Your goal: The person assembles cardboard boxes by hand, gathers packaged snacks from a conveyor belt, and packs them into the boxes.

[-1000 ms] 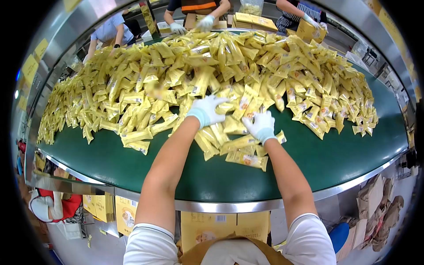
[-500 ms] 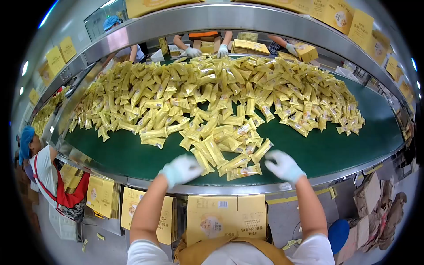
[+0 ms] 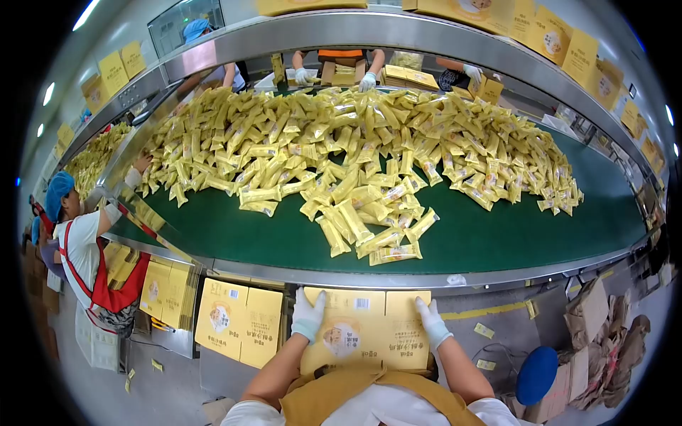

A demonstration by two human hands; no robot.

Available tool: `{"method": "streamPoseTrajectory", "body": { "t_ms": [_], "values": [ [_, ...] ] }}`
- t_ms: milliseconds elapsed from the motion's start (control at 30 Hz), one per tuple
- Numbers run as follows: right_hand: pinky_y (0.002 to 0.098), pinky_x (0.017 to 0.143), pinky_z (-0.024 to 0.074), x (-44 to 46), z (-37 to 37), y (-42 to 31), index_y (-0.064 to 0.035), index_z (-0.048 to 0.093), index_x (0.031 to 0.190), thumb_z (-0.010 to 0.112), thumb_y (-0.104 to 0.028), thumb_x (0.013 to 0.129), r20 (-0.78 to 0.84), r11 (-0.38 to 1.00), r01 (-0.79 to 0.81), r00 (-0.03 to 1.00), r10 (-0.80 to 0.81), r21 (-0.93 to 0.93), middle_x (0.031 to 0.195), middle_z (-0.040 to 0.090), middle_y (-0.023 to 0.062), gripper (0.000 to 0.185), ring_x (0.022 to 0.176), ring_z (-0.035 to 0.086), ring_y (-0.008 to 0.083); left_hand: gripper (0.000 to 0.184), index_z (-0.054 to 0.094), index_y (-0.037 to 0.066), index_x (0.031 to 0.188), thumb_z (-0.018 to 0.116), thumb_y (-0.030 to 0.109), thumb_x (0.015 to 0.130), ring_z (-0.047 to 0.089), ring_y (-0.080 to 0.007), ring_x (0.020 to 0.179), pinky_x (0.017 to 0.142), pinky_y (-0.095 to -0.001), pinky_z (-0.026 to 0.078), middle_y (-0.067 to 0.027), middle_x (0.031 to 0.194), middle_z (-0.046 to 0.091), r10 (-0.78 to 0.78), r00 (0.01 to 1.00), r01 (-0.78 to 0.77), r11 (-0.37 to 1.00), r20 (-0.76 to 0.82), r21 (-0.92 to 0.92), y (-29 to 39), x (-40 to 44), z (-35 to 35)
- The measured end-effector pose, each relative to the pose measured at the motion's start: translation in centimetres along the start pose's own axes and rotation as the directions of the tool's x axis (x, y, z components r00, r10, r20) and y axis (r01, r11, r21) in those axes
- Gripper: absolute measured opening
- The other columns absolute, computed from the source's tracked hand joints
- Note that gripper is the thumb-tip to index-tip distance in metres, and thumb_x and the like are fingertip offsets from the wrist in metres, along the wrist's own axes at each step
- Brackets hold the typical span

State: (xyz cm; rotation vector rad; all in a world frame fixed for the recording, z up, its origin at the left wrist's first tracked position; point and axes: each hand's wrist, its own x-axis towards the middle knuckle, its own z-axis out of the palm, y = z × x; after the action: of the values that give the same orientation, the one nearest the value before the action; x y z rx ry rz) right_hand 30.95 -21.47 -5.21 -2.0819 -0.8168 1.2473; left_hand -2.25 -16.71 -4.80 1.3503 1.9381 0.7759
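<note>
Below the belt's near edge, in front of my body, is a yellow printed cardboard carton (image 3: 366, 326). My left hand (image 3: 308, 317), in a white glove, grips its left edge near the far corner. The right edge is held by my gloved right hand (image 3: 432, 321). Both thumbs lie along the carton's sides; the fingers beneath are partly hidden. Beyond the carton, a small cluster of yellow wrapped snack packets (image 3: 373, 224) lies on the green conveyor belt (image 3: 284, 245), joined to a large heap of the same packets (image 3: 341, 135) behind.
Flattened yellow cartons (image 3: 238, 323) stand to my left. A co-worker in a red apron (image 3: 99, 263) reaches over the belt at far left. Across the belt, other gloved workers handle boxes. A metal rail (image 3: 398, 28) spans overhead. A blue stool (image 3: 537, 375) and brown paper (image 3: 611, 348) lie right.
Both my hands have drawn back from beside the packet cluster, down to the carton, and now hold its sides. The view has shifted; the co-worker at left now reaches onto the belt.
</note>
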Motion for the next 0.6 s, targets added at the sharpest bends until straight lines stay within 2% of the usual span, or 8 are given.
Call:
{"method": "streamPoseTrajectory", "body": {
  "t_ms": [67,100,200,267,367,433,467,600],
  "values": [
    [0.0386,0.112,0.0361,-3.0,-1.2,-1.7,0.0035,0.032,0.15,0.054,-0.062,0.093,-0.052,0.999,0.043,0.998,-0.041,0.033,0.146,0.047,0.0272,0.09,0.138,0.045,0.0375,0.065,0.043,-0.002,0.144,0.057,0.043,0.099,0.06,-0.0415,0.12,0.103,-0.0453,0.045,-0.0269,0.128,0.063,0.029,0.999,-0.023,0.974,0.022,-0.225,1.5,-1.3,-2.1],
    [0.0387,0.112,0.0362,-4.4,-2.1,-2.3,0.0031,0.034,0.149,0.051,-0.058,0.096,-0.056,0.981,0.154,0.987,-0.149,0.121,0.146,0.048,0.0255,0.083,0.137,0.046,0.0354,0.062,0.045,-0.004,0.142,0.051,0.043,0.102,0.062,-0.0347,0.118,0.103,-0.0444,0.046,-0.0238,0.127,0.064,0.205,0.978,-0.199,0.894,-0.028,-0.402,2.9,-2.4,-3.7],
    [0.0393,0.112,0.0363,-5.9,-5.2,-3.4,0.0015,0.04,0.145,0.041,-0.046,0.104,-0.164,0.794,0.456,0.889,-0.428,0.403,0.142,0.051,0.0202,0.063,0.133,0.048,0.0286,0.067,0.048,-0.007,0.14,0.04,0.049,0.105,0.058,-0.0306,0.123,0.108,-0.0442,0.041,-0.0207,0.133,0.062,0.335,0.926,-0.032,0.527,0.173,-0.849,5.3,-4.8,-7.0],
    [0.04,0.114,0.0347,-5.9,-7.1,-4.5,0.0004,0.044,0.142,0.038,-0.044,0.107,-0.323,0.635,0.606,0.795,-0.514,0.479,0.139,0.052,0.0161,0.057,0.131,0.048,0.0253,0.071,0.051,-0.009,0.137,0.036,0.054,0.106,0.054,-0.0317,0.131,0.112,-0.0442,0.037,-0.0203,0.14,0.058,0.544,0.748,0.159,0.41,0.38,-0.898,7.6,-6.6,-10.1],
    [0.0408,0.117,0.0308,-6.5,-7.8,-6.5,0.0019,0.039,0.147,0.035,-0.045,0.108,-0.424,0.646,0.665,0.743,-0.518,0.375,0.146,0.049,0.0171,0.061,0.136,0.045,0.0275,0.071,0.058,-0.006,0.134,0.033,0.054,0.106,0.045,-0.0357,0.139,0.117,-0.0447,0.031,-0.0235,0.149,0.049,0.765,0.229,-0.081,0.631,0.601,-0.772,9.4,-6.4,-10.8],
    [0.0415,0.117,0.0295,-5.6,-6.6,-6.1,0.0012,0.035,0.152,0.034,-0.047,0.109,-0.441,0.651,0.572,0.814,-0.378,0.498,0.149,0.046,0.016,0.064,0.138,0.043,0.027,0.061,0.062,-0.002,0.133,0.032,0.044,0.108,0.041,-0.0398,0.142,0.119,-0.0461,0.028,-0.0254,0.153,0.044,0.841,-0.004,-0.19,0.531,0.541,-0.826,9.9,-6.7,-8.9],
    [0.0402,0.117,0.0295,-6.0,-6.1,-5.6,0.0006,0.031,0.155,0.035,-0.045,0.109,-0.438,0.638,0.551,0.829,-0.347,0.537,0.154,0.041,0.0158,0.065,0.14,0.04,0.027,0.05,0.063,0.001,0.133,0.034,0.031,0.106,0.042,-0.0416,0.14,0.118,-0.0473,0.029,-0.0265,0.152,0.044,0.849,-0.007,-0.241,0.512,0.529,-0.825,10.0,-7.1,-8.6],
    [0.0356,0.109,0.0375,-7.9,-6.1,-5.2,0.0024,0.042,0.145,0.041,-0.043,0.107,-0.475,0.705,0.608,0.773,-0.421,0.364,0.14,0.051,0.0147,0.059,0.127,0.049,0.0234,0.047,0.067,-0.002,0.125,0.038,0.024,0.099,0.053,-0.0429,0.129,0.112,-0.0487,0.037,-0.0265,0.139,0.056,0.9,-0.103,-0.589,0.288,0.424,-0.755,11.5,-6.6,-8.3]
  ]
}}
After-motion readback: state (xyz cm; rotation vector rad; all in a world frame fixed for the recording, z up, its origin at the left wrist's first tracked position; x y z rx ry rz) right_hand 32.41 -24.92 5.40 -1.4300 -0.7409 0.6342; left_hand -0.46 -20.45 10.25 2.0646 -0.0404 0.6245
